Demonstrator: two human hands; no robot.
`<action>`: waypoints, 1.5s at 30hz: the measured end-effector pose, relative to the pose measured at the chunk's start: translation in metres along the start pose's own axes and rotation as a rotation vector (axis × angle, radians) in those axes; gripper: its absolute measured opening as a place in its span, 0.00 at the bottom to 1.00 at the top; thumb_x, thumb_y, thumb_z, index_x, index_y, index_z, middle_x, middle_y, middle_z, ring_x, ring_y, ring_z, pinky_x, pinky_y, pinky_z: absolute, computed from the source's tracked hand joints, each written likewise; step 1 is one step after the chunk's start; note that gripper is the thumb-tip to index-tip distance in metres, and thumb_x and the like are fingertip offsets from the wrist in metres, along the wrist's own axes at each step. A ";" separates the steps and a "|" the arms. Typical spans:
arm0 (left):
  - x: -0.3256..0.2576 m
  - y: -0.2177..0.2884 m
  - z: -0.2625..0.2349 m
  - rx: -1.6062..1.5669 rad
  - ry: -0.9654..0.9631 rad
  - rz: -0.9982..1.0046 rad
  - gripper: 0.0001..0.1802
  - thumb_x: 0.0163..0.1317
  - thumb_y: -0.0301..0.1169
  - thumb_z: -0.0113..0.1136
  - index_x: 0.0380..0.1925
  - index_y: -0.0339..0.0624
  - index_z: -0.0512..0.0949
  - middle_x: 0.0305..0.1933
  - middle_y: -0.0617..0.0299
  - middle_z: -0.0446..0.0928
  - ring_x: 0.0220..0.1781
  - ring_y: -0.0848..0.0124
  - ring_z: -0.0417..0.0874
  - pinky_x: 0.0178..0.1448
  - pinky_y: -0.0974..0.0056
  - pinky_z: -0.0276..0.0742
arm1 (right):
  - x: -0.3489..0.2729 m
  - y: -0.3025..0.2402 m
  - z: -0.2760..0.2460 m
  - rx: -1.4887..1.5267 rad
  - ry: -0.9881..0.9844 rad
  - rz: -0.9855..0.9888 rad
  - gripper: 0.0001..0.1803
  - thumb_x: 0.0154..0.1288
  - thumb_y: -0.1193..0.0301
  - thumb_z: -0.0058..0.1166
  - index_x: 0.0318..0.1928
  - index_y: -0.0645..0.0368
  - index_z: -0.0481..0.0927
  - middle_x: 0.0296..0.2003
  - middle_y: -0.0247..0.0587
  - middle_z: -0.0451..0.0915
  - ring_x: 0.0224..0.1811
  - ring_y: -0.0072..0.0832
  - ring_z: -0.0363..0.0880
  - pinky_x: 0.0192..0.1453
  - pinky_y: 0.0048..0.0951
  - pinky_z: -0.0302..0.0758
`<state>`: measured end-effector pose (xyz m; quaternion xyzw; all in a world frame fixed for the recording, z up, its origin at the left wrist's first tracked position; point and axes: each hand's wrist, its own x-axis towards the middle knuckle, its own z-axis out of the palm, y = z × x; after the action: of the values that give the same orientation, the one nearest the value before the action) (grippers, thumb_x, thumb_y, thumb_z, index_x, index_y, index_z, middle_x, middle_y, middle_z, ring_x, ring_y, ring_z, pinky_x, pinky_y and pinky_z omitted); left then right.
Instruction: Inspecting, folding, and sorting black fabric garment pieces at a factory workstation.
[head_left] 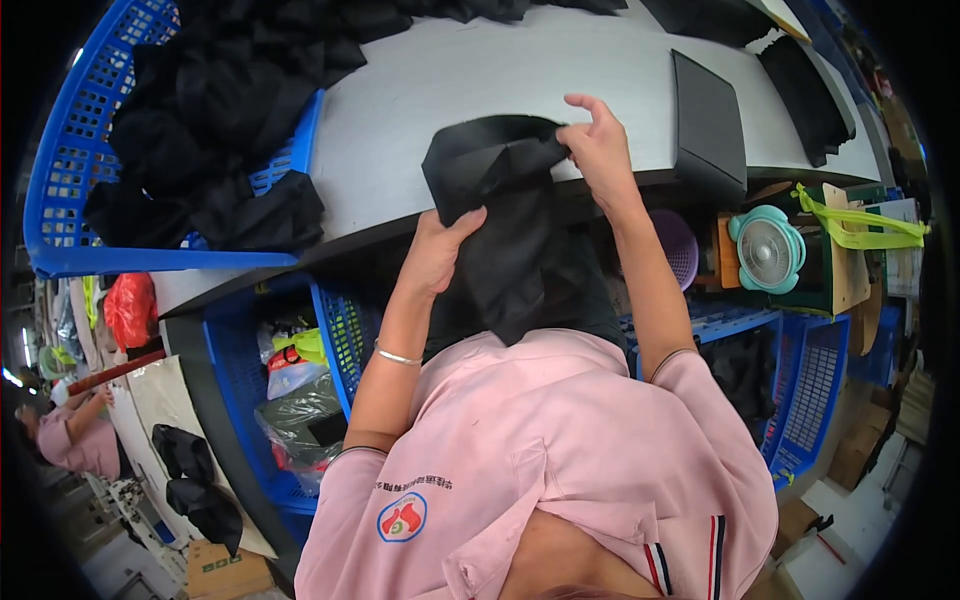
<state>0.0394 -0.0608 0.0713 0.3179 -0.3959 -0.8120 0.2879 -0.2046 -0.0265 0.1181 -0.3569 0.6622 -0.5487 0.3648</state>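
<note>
A limp black fabric piece (pixel 510 225) hangs over the near edge of the pale table (pixel 450 75) and down toward my lap. My left hand (pixel 438 250) grips its left side, thumb lying on top and the other fingers hidden beneath the cloth. At the upper right corner of the fabric, my right hand (pixel 603 160) pinches the edge, with one finger stretched out above. The cloth's upper part is spread between both hands, creased in the middle.
Heaped black fabric (pixel 215 110) fills a blue basket (pixel 75 160) on the left. Flat black stacks (pixel 708 125) lie at right. Below the table are a blue crate of bagged items (pixel 240 350), another blue crate (pixel 805 385) and a turquoise fan (pixel 768 248). Another person (pixel 80 435) stands far left.
</note>
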 end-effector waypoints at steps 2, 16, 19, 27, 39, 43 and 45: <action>0.009 0.004 -0.005 0.017 0.031 -0.077 0.17 0.63 0.25 0.65 0.52 0.31 0.80 0.51 0.58 0.83 0.50 0.68 0.83 0.58 0.63 0.80 | 0.001 -0.006 0.009 0.174 0.043 -0.033 0.29 0.63 0.70 0.62 0.62 0.69 0.69 0.26 0.33 0.78 0.24 0.19 0.73 0.33 0.23 0.73; 0.057 0.038 -0.022 0.887 0.843 0.786 0.36 0.59 0.31 0.72 0.63 0.31 0.65 0.66 0.50 0.71 0.65 0.58 0.74 0.68 0.61 0.69 | -0.084 0.051 -0.023 -0.041 0.409 -0.121 0.11 0.71 0.69 0.60 0.47 0.65 0.82 0.33 0.31 0.81 0.36 0.15 0.77 0.43 0.20 0.74; 0.052 0.043 -0.013 0.894 0.544 0.760 0.17 0.61 0.25 0.67 0.50 0.36 0.78 0.55 0.53 0.80 0.57 0.58 0.81 0.61 0.62 0.75 | -0.083 0.053 -0.019 -0.235 0.394 -0.248 0.13 0.65 0.72 0.63 0.49 0.63 0.81 0.38 0.37 0.82 0.39 0.24 0.80 0.45 0.24 0.76; 0.133 0.027 -0.028 1.458 -0.138 0.808 0.24 0.68 0.36 0.58 0.63 0.42 0.74 0.69 0.52 0.72 0.74 0.56 0.67 0.75 0.55 0.63 | -0.010 0.077 0.018 -0.823 0.270 -0.648 0.09 0.65 0.73 0.56 0.44 0.60 0.81 0.38 0.48 0.80 0.40 0.47 0.81 0.43 0.42 0.77; 0.143 -0.003 -0.009 1.853 0.110 0.750 0.39 0.66 0.34 0.50 0.76 0.39 0.52 0.80 0.50 0.55 0.81 0.56 0.54 0.81 0.49 0.46 | -0.044 0.033 0.055 -0.536 0.236 -0.462 0.13 0.60 0.65 0.69 0.36 0.62 0.83 0.30 0.41 0.80 0.33 0.29 0.79 0.39 0.27 0.76; 0.142 0.000 -0.007 1.825 0.066 0.763 0.37 0.69 0.36 0.50 0.76 0.40 0.53 0.79 0.51 0.56 0.81 0.56 0.55 0.81 0.50 0.47 | -0.034 0.040 0.061 -0.414 0.139 -0.420 0.12 0.56 0.66 0.70 0.29 0.61 0.81 0.28 0.40 0.79 0.33 0.33 0.78 0.41 0.32 0.73; 0.146 0.005 -0.009 1.791 0.028 0.737 0.36 0.71 0.38 0.49 0.76 0.41 0.54 0.79 0.51 0.56 0.81 0.57 0.55 0.81 0.50 0.47 | -0.044 0.033 0.054 -0.164 -0.135 -0.426 0.12 0.54 0.68 0.70 0.23 0.61 0.80 0.26 0.38 0.80 0.34 0.33 0.78 0.44 0.33 0.72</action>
<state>-0.0447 -0.1729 0.0291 0.2849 -0.9393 -0.0642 0.1802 -0.1390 -0.0084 0.0820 -0.5529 0.5882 -0.5328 0.2539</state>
